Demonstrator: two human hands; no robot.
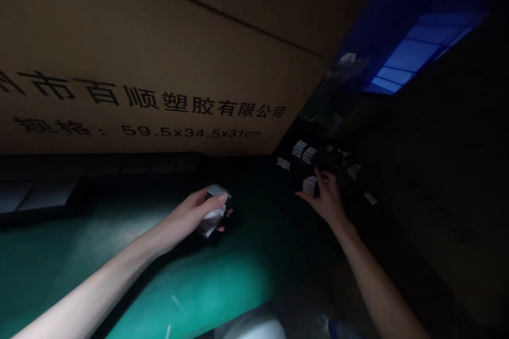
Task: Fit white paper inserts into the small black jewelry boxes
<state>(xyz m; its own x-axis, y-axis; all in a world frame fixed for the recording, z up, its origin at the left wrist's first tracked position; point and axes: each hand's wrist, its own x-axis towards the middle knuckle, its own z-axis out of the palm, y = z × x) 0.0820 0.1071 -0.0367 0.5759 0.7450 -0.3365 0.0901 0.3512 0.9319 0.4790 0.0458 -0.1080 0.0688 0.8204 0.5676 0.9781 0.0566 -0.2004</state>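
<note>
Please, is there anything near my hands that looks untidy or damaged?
Slightly untidy, perhaps: to the right of the right hand, a small pale piece lies apart from the white stacks, so it looks stray. It is too dark to judge damage.

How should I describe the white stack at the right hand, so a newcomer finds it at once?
From the big printed cardboard box, go to its lower right corner. To its right, small whitish pieces lie in shadow. The white stack sits between thumb and fingers of the right hand; its neighbours lie outside that gap.
</note>
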